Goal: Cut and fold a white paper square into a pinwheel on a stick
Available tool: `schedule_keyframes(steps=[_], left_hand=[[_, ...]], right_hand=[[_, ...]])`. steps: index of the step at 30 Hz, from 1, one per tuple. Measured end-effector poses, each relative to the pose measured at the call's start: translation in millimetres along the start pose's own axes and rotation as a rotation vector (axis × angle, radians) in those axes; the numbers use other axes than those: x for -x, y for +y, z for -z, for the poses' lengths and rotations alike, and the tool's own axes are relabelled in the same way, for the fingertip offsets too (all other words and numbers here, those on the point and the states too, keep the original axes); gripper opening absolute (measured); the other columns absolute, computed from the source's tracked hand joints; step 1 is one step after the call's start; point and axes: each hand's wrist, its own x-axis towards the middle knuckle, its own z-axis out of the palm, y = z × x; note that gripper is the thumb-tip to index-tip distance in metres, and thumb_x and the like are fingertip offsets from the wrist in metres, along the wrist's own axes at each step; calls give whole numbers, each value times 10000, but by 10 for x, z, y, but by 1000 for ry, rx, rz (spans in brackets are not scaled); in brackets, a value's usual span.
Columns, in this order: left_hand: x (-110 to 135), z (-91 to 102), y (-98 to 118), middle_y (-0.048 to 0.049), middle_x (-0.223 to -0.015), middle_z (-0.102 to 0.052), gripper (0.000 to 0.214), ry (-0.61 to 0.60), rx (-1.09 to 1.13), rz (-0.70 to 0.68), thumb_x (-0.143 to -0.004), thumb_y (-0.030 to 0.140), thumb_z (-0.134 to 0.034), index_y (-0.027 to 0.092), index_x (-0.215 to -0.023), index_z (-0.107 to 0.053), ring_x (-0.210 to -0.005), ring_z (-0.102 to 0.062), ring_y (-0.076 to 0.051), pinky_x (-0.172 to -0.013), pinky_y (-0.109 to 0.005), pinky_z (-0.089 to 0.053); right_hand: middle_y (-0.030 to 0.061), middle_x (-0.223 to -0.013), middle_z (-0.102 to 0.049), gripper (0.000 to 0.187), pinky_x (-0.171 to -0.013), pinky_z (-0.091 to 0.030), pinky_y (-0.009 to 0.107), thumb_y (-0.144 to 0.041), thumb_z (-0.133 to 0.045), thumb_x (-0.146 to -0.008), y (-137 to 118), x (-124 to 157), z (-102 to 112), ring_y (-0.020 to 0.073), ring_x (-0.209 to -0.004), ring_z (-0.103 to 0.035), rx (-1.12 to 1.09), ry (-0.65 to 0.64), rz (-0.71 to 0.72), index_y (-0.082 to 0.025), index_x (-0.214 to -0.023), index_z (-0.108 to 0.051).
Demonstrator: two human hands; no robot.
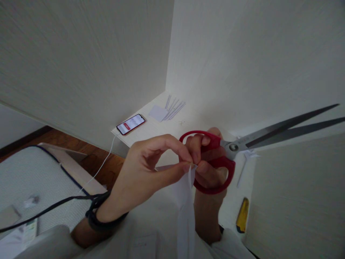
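My left hand [151,169] pinches the top edge of a white sheet of paper [185,212] between thumb and forefinger. The paper hangs down in front of my body and looks folded lengthwise. Red-handled scissors [214,183] hang on the fingers of my right hand [208,172], their blades parted and pointing to the right, away from the paper. The fingertips of the right hand also close on the paper's top edge, touching the left fingertips.
A phone [130,124] with a lit screen lies on the white tabletop [153,138], a white cable running from it. Beyond are a paper square [158,113] and several thin strips [175,109]. A yellow-handled cutter [243,215] lies at right. Pale panels rise behind and at both sides.
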Motion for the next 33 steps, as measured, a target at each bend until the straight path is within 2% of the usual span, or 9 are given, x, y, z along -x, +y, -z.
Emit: schedule_keyframes(steps=[10,18,25,28,33], left_hand=[[2,-1,6,0,-766,-688,125,10,-53,-21,-802,74,-706,198,-788,-691,-768,-633,-153,-734,-281,-509],[6,9,26,2,-758,-696,141,27,-71,-3,-740,83,-776,200,-770,-704,-753,-639,-159,-731,-282,-509],[-16,-25,33,1,-736,-707,88,91,-51,51,-757,158,-783,209,-719,-722,-705,-635,-147,-703,-267,-508],[-15,-21,18,6,-730,-705,92,106,-20,73,-763,144,-773,200,-709,-724,-700,-632,-132,-734,-256,-508],[-6,-14,-1,24,-767,-715,133,124,34,118,-739,64,-768,192,-736,-733,-720,-629,-100,-790,-218,-502]], right_hand=[[-78,-608,-500,271,-463,-426,219,-198,-750,-757,38,-16,-20,103,-502,-480,39,-52,101,-265,-886,-521],[-74,-621,-491,268,-473,-427,222,-190,-727,-776,33,-17,-14,103,-515,-479,84,-56,131,-259,-898,-500],[-58,-664,-534,276,-502,-458,235,-192,-731,-770,43,-24,32,114,-566,-533,109,-50,123,-268,-904,-501],[-56,-669,-555,281,-506,-456,225,-182,-746,-766,43,-21,28,108,-577,-531,160,-18,169,-264,-901,-514],[-50,-718,-599,275,-520,-466,231,-197,-766,-767,8,20,-41,103,-595,-556,335,110,223,-265,-899,-535]])
